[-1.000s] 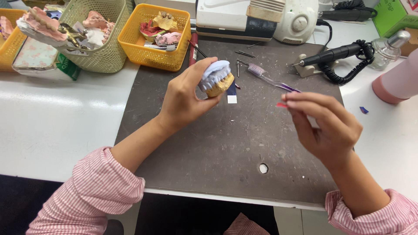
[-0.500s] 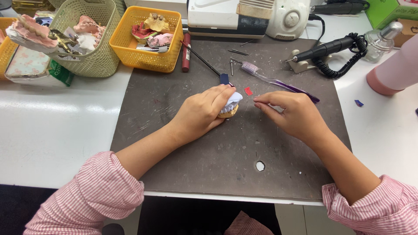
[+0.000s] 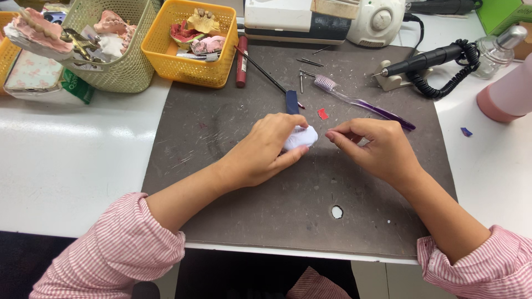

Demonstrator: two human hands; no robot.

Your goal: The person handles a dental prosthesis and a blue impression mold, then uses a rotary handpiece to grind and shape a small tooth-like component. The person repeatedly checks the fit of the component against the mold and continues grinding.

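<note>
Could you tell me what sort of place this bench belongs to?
Most likely a dental laboratory: baskets hold pink and white tooth casts, a rotary handpiece rests on its stand, and the left hand holds a white model.

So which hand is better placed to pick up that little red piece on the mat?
Probably the right hand: its fingertips sit just below the red piece, and it looks free. The left hand is wrapped around the white dental cast.

Matt scratched grey mat [image 3: 233, 182]; glossy white table [image 3: 72, 160]; yellow plastic basket [image 3: 183, 61].
</note>
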